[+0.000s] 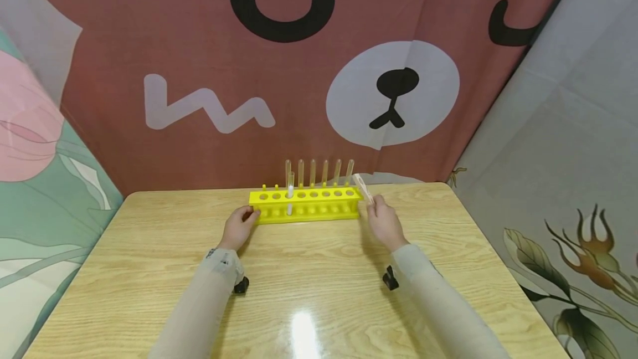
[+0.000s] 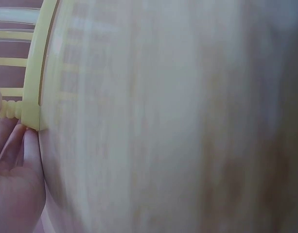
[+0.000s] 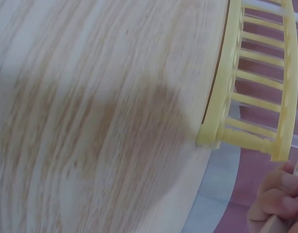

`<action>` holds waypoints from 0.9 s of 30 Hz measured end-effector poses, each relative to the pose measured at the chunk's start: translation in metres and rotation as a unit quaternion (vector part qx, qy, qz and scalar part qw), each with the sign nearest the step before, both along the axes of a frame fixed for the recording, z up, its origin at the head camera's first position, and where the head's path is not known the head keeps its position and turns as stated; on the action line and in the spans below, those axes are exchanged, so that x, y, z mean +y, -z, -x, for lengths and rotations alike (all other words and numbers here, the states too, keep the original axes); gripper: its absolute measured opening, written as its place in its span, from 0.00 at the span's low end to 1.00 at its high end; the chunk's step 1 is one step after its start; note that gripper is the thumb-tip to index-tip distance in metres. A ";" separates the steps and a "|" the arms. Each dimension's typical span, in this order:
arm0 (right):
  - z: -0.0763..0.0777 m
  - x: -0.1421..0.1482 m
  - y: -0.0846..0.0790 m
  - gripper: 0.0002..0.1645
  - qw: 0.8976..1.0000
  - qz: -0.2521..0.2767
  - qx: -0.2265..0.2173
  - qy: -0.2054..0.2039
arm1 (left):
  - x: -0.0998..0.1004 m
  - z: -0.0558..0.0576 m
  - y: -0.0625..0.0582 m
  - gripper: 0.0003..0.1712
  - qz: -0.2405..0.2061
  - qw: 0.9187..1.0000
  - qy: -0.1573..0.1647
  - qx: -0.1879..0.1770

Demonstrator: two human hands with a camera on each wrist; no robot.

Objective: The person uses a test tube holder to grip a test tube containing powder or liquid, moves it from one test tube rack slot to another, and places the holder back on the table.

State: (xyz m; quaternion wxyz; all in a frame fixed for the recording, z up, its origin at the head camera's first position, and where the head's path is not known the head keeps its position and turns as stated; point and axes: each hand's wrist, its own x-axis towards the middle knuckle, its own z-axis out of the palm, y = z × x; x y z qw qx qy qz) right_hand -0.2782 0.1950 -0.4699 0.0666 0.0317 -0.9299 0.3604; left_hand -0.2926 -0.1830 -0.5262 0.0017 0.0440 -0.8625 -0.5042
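Note:
A yellow test tube rack (image 1: 306, 197) stands at the far part of the table. My left hand (image 1: 240, 228) grips its left end, with the thumb by the end post and fingertips at the base in the left wrist view. One upright test tube (image 1: 291, 188) with white contents sits in a front hole left of the middle. Several glass test tubes (image 1: 313, 170) stand upside down on the back pegs. My right hand (image 1: 386, 221) holds a pale wooden test tube clamp (image 1: 363, 187) beside the rack's right end, its tip pointing up and left.
The wood-grain table (image 1: 309, 270) ends just behind the rack, where a printed reddish curtain (image 1: 209, 154) hangs. More patterned cloth (image 1: 573, 154) hangs along the right side. A small black device (image 1: 390, 278) sits at each wrist.

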 end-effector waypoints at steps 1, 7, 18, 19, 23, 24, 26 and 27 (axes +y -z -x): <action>0.000 -0.001 0.000 0.17 1.000 0.000 0.003 -0.002 | 0.000 0.000 0.000 0.27 -0.001 1.000 0.000 0.000; 0.001 -0.007 0.000 0.17 1.000 -0.005 0.013 -0.012 | 0.001 0.000 0.000 0.27 -0.004 1.000 0.002 0.001; 0.002 -0.022 -0.005 0.14 0.999 -0.008 0.010 -0.034 | 0.000 0.000 0.002 0.26 -0.008 1.000 0.002 0.007; 0.002 -0.023 -0.006 0.14 0.999 -0.007 0.011 -0.037 | 0.000 0.000 0.003 0.26 -0.007 1.000 0.001 0.009; 0.002 -0.029 -0.010 0.14 0.999 -0.003 0.011 -0.047 | 0.001 -0.001 0.003 0.26 -0.005 1.000 -0.001 0.012; 0.001 -0.031 -0.011 0.14 0.999 -0.003 0.010 -0.049 | 0.001 -0.001 0.002 0.26 -0.005 1.000 -0.001 0.013; 0.001 -0.034 -0.013 0.14 0.999 -0.003 0.008 -0.050 | 0.002 -0.001 0.002 0.26 -0.006 1.000 -0.002 0.012; 0.001 -0.036 -0.014 0.14 0.999 -0.006 0.008 -0.050 | 0.002 -0.001 0.001 0.27 -0.006 1.000 -0.003 0.011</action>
